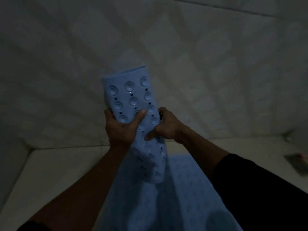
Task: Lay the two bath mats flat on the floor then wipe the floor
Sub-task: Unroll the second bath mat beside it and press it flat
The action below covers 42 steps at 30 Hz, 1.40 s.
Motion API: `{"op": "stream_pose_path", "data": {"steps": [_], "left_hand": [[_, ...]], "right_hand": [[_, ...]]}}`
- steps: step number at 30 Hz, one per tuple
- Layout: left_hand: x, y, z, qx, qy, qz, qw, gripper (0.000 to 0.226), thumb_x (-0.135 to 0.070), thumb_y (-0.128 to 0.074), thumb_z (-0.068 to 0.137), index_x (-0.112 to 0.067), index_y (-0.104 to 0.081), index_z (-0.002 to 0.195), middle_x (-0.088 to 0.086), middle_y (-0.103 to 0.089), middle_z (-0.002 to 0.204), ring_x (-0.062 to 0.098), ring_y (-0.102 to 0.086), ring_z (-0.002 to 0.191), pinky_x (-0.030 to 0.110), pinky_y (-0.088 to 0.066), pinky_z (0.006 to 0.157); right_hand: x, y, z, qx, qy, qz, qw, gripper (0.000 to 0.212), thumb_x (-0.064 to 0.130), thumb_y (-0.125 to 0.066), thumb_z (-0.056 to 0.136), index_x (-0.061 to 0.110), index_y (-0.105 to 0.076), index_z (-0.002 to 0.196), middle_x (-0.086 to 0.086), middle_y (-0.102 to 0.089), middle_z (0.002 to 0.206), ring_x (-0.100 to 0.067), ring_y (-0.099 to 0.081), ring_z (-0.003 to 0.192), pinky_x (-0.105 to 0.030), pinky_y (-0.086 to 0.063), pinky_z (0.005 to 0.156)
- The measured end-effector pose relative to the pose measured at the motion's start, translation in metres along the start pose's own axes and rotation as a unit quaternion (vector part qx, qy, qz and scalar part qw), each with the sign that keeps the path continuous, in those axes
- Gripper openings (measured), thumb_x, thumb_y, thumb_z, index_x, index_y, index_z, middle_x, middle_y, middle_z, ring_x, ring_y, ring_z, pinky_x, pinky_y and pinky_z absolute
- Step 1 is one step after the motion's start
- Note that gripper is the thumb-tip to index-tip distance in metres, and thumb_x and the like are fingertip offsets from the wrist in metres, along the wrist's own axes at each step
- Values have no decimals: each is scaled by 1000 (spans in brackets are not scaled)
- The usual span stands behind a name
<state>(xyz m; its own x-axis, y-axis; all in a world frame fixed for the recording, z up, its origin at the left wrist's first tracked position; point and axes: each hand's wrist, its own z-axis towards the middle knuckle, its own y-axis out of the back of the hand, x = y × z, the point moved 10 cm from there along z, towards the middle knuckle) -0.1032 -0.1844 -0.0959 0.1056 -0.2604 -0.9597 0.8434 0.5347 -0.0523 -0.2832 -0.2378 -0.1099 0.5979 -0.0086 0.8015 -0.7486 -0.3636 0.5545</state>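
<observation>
1. At the centre of the frame both hands hold a rolled, pale blue rubber bath mat (133, 104) upright, its outer face studded with round suction cups and small dark drain holes.
2. The left hand (120, 126) wraps the roll from the left, thumb pressed across the front and fingers curled round behind it; the right hand (164, 126) clamps the right side, fingers closed on the mat with the thumb on its lower front.
3. In the lower centre of the frame a second pale blue flat mat (166, 197) already lies spread on the pale tiled floor (50, 172), directly beneath the roll's lower end.
4. Judged from this, the task stands at its first step: one mat appears laid and the other is not yet unrolled. Wiping has not begun, and no cloth can be made out in the dim light.
5. The next move probably calls for lowering the roll and opening it cup-side down beside the laid mat, not over it.
6. Open floor shows at the lower left, bounded by the pale wall (150, 39) filling the upper frame; their join runs across the middle. At the right edge a small dark flat object (298, 164) lies on the floor, too blurred to identify, narrowing the room there.
</observation>
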Motion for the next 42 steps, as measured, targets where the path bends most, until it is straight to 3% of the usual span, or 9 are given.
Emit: {"op": "stream_pose_path", "data": {"steps": [2,5,11,15,20,23,29,39,42], "left_hand": [[0,-33,-17,12,23,-40,999,86,-53,-86,65,-5,-54,129,3,-66,128,14,-65,115,39,-56,94],[6,-78,-51,34,85,-63,994,88,-53,-86,61,-14,-54,133,-3,-65,128,6,-65,112,32,-56,93],[34,-167,-114,123,206,-34,970,98,-73,-84,43,-20,-63,122,-8,-71,115,11,-70,100,40,-59,87],[38,-224,-166,175,234,-9,956,82,-67,-85,48,-23,-70,115,-7,-73,110,12,-72,96,38,-60,84],[51,-287,-233,212,267,59,938,104,-85,-78,29,-24,-70,113,-8,-73,105,13,-72,90,36,-60,82],[56,-312,-268,216,279,85,932,94,-79,-80,43,-22,-69,117,-6,-72,109,13,-71,90,32,-59,82],[63,-323,-328,242,303,107,916,74,-71,-67,74,-22,-62,129,0,-69,119,19,-71,97,42,-59,87],[69,-245,-423,203,313,242,896,91,-84,-55,70,-35,-39,145,-2,-59,135,21,-65,111,46,-53,97],[63,-215,-452,163,311,280,894,89,-82,-49,77,-32,-34,149,-1,-52,144,22,-58,122,45,-48,103]], "right_hand": [[-23,37,-21,-42,-43,16,998,89,17,-97,44,14,-50,119,-1,-60,112,-17,-62,96,-44,-59,79],[-53,72,-56,-53,-88,23,994,80,14,-97,48,13,-59,119,-1,-65,112,-20,-65,98,-42,-59,81],[-131,121,-123,-80,-130,92,984,72,16,-95,54,18,-62,119,7,-68,102,-7,-67,84,-19,-57,61],[-194,144,-168,-112,-136,167,970,73,22,-92,63,23,-55,126,5,-66,111,-10,-67,93,-24,-58,72],[-259,174,-211,-133,-99,176,970,19,29,-76,83,34,-62,94,10,-69,99,-5,-67,87,-26,-57,83],[-297,188,-222,-163,-64,162,971,39,46,-72,83,25,-65,114,8,-70,113,-9,-68,99,-35,-56,90],[-356,195,-246,-210,-96,214,949,61,67,-60,81,26,-58,125,10,-62,123,-14,-62,109,-41,-52,96],[-396,106,-287,-91,-138,351,922,55,69,-58,78,29,-69,114,6,-73,106,-15,-70,95,-41,-58,88],[-400,74,-308,-43,-162,372,913,49,65,-57,84,27,-69,114,7,-71,105,-9,-68,87,-27,-56,76]]}}
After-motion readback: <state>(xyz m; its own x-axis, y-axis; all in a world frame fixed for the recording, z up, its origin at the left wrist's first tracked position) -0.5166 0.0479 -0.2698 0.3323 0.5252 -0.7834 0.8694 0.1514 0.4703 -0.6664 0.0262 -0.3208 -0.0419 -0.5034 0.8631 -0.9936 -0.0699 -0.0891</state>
